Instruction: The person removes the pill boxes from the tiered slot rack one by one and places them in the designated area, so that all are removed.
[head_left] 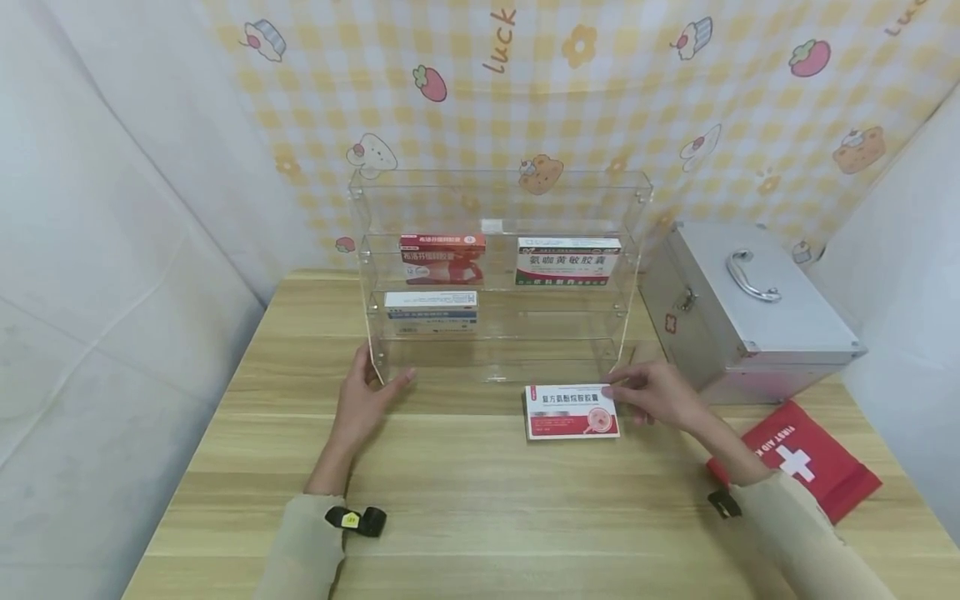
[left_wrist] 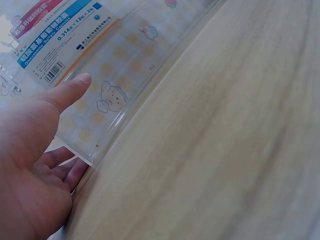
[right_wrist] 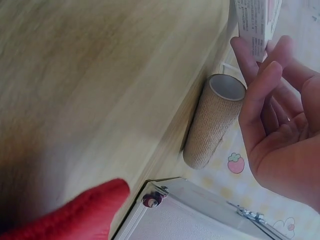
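Observation:
My right hand (head_left: 651,396) pinches a white and red medicine box (head_left: 572,421) by its right end, just in front of a clear acrylic display rack (head_left: 491,371). In the right wrist view, the box's end (right_wrist: 254,27) sits between thumb and fingertips. My left hand (head_left: 362,408) grips the rack's lower left corner. Its thumb lies in front and the other fingers reach behind the side panel, as the left wrist view shows. On the rack's tiers stand a red medicine box (head_left: 442,262), a green and white box (head_left: 567,265) and a blue and white box (head_left: 431,317).
A silver case (head_left: 787,312) with a metal handle stands right of the rack. A red first aid pouch (head_left: 832,467) lies before it, near my right forearm. The right wrist view shows a rope-wrapped cylinder (right_wrist: 212,125) by the case. Behind the wooden table (head_left: 480,517) hangs a checked cloth (head_left: 495,108).

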